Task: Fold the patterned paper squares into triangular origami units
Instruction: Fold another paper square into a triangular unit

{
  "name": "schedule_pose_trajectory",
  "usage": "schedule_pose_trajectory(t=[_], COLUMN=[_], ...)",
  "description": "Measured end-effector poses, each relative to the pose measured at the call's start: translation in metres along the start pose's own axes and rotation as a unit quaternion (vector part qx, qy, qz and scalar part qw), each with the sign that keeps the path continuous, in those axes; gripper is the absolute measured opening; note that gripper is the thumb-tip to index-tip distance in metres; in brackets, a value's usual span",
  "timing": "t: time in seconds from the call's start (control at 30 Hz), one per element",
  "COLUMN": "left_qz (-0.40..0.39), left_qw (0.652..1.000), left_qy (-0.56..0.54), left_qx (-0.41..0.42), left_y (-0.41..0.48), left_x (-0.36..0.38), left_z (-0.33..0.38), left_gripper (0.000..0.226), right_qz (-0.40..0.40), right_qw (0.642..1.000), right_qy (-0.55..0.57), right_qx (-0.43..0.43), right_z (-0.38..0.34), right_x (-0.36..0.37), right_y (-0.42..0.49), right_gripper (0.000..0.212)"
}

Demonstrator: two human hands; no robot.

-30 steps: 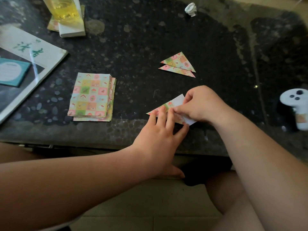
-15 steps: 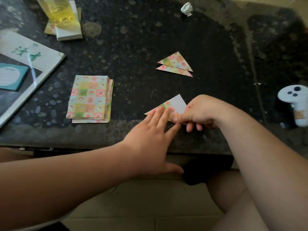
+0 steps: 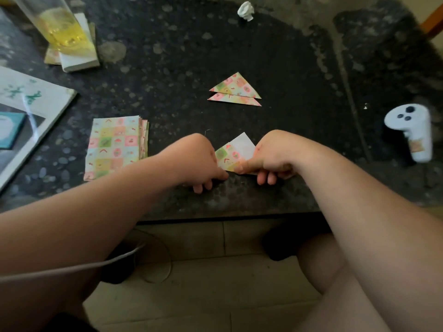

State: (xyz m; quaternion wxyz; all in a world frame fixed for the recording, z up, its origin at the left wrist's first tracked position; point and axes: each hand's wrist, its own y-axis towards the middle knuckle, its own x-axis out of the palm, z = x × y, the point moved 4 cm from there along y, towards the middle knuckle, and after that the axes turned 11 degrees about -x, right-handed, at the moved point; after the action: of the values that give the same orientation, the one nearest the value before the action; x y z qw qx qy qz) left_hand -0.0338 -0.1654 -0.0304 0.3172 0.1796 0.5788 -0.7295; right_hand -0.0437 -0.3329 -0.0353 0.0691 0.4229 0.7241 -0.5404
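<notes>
A patterned paper square [image 3: 233,153], partly folded with its white back showing at the top, lies near the front edge of the dark stone table [image 3: 191,56]. My left hand [image 3: 199,161] pinches its left corner, fingers curled under. My right hand [image 3: 271,159] pinches its lower right edge between thumb and fingers. A stack of unfolded patterned squares [image 3: 115,147] sits to the left. Two finished triangular units [image 3: 236,91] lie overlapped farther back, beyond my hands.
A white controller [image 3: 412,130] lies at the right. A glass of yellow liquid [image 3: 57,27] stands on a white block at the back left, next to an open booklet [image 3: 31,109]. A crumpled white scrap [image 3: 245,10] rests at the back. The table's front edge runs just below my hands.
My left hand went from lying flat on the paper to curling and pinching its left corner. My right hand slid to the paper's lower right edge. The paper now shows more pattern.
</notes>
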Motion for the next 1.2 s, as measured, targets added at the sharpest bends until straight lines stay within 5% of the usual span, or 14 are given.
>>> schedule_pose_trajectory(t=[0.2,0.47,0.93,1.07,1.2], left_qz=[-0.050,-0.046,0.049,-0.017,-0.019], left_qw=[0.994,0.996,0.994,0.987,0.995], left_qy=[-0.082,-0.034,-0.092,-0.160,-0.098], left_qx=[-0.045,-0.064,-0.037,0.001,0.024], left_y=[0.011,0.015,0.017,0.011,0.012], left_x=[-0.006,-0.025,-0.049,-0.046,-0.034], left_z=[0.004,-0.006,-0.047,-0.035,-0.028], left_gripper=[0.024,0.022,0.019,0.031,0.028], right_qz=[0.005,0.005,0.000,-0.001,0.000], right_qw=[1.000,1.000,1.000,1.000,1.000], right_qy=[0.007,0.018,0.022,0.020,0.016], right_qx=[-0.001,-0.004,-0.006,-0.006,-0.002], right_z=[0.002,0.003,0.001,0.000,-0.001], right_x=[0.001,0.001,0.000,-0.001,-0.002], right_y=[0.001,0.001,-0.001,-0.001,-0.001], right_gripper=[0.045,0.044,0.039,0.041,0.042])
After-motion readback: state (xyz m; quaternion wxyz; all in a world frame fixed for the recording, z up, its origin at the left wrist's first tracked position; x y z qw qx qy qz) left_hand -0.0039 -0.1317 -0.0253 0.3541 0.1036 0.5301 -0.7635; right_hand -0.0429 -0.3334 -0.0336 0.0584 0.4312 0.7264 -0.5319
